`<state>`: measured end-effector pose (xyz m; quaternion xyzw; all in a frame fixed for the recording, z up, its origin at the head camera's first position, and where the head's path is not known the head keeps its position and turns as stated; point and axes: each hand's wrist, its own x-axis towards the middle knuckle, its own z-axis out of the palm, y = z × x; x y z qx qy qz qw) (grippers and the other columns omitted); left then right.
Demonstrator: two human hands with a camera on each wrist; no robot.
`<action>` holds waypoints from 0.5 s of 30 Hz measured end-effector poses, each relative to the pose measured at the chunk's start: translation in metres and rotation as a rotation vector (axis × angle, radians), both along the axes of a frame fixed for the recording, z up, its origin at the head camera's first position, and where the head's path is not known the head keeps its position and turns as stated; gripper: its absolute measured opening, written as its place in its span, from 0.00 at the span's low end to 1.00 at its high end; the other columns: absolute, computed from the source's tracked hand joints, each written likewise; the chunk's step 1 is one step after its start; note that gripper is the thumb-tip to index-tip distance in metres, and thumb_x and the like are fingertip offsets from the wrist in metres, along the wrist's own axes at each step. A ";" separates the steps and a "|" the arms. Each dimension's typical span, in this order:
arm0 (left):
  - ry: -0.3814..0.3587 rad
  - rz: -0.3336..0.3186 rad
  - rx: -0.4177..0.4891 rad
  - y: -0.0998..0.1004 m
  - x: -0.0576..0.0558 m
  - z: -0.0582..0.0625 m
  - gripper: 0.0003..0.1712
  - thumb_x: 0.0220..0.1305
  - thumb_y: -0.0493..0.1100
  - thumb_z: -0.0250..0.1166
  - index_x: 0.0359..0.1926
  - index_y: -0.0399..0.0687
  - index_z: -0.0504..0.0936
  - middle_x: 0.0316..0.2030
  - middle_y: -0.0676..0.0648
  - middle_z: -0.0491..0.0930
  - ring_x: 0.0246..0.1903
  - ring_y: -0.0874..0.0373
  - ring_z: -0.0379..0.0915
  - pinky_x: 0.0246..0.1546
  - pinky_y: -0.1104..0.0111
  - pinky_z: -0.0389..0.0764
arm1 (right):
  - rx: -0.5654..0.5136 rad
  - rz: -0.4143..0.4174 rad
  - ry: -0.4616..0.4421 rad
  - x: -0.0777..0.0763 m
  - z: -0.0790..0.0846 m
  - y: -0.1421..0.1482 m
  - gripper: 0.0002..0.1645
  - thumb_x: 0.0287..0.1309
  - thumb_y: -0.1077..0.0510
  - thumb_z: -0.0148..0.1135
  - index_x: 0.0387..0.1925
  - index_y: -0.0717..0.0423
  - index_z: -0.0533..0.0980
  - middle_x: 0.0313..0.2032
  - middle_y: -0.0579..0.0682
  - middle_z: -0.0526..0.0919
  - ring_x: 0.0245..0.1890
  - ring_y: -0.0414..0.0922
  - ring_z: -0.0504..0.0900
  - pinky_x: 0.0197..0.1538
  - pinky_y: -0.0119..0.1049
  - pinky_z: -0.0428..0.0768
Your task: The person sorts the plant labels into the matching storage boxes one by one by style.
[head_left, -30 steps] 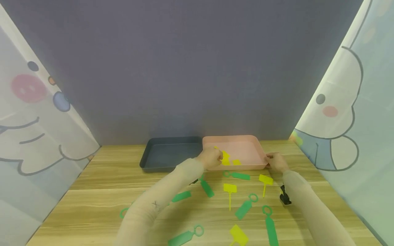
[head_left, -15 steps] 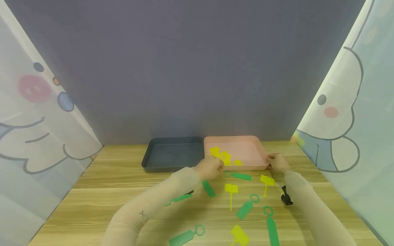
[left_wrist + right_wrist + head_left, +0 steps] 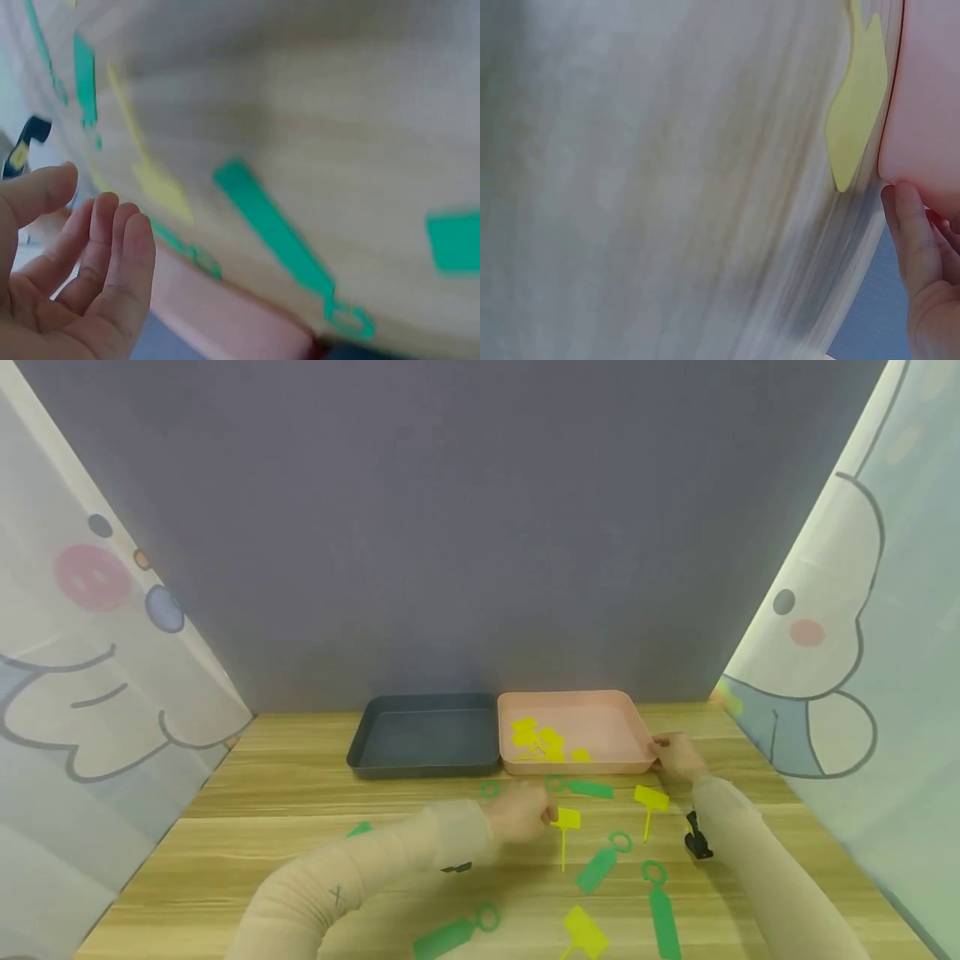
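My left hand [image 3: 521, 812] is low over the table, its fingertips overlapping the head of a yellow T-shaped plant label [image 3: 571, 819] in the head view. From the left wrist, the thumb stands apart from the loosely bent fingers [image 3: 135, 259], nothing between them; the label [image 3: 163, 193] lies beyond. My right hand [image 3: 678, 756] holds the front right corner of the pink tray [image 3: 603, 722]. Its fingers [image 3: 915, 225] lie against the tray's outer wall in the right wrist view; the thumb is mostly cut off there. Several yellow labels [image 3: 553, 739] lie in the tray's left part.
A dark tray [image 3: 420, 739] stands left of the pink one. Green ring-ended tags [image 3: 663, 922] are scattered over the wooden table [image 3: 225, 860], with more yellow labels [image 3: 651, 798] among them. A dark wall panel [image 3: 480, 543] rises behind.
My left hand has moved from over the pink tray back toward me, above the table. A yellow label from that hand now lies in the tray. The right hand stays at the corner.
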<state>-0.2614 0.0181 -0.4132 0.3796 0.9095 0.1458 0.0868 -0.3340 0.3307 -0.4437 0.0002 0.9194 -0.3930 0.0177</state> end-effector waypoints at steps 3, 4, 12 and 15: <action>-0.027 0.021 0.014 0.003 0.006 -0.009 0.09 0.54 0.36 0.63 0.37 0.44 0.84 0.37 0.51 0.84 0.38 0.62 0.80 0.35 0.80 0.78 | -0.004 -0.005 -0.005 0.000 0.000 0.000 0.24 0.64 0.64 0.44 0.53 0.83 0.63 0.49 0.77 0.71 0.32 0.48 0.84 0.35 0.36 0.83; -0.037 0.034 0.021 0.004 0.008 -0.012 0.08 0.54 0.37 0.64 0.37 0.44 0.84 0.38 0.51 0.84 0.38 0.62 0.80 0.36 0.79 0.79 | -0.004 -0.005 -0.005 -0.001 0.000 0.000 0.24 0.64 0.64 0.44 0.53 0.83 0.63 0.49 0.77 0.71 0.32 0.49 0.84 0.35 0.36 0.83; -0.144 0.210 0.051 0.015 0.018 -0.027 0.21 0.45 0.55 0.71 0.14 0.44 0.78 0.14 0.56 0.74 0.15 0.68 0.63 0.15 0.82 0.67 | -0.004 -0.012 0.000 -0.002 0.000 0.000 0.23 0.65 0.64 0.45 0.52 0.82 0.64 0.48 0.77 0.72 0.33 0.50 0.84 0.36 0.37 0.83; -0.142 0.232 0.036 0.019 0.020 -0.029 0.29 0.44 0.58 0.71 0.06 0.47 0.68 0.06 0.56 0.60 0.09 0.66 0.51 0.09 0.80 0.58 | -0.003 -0.007 -0.008 -0.001 0.000 0.000 0.23 0.65 0.63 0.45 0.53 0.83 0.64 0.48 0.77 0.72 0.34 0.51 0.84 0.36 0.37 0.83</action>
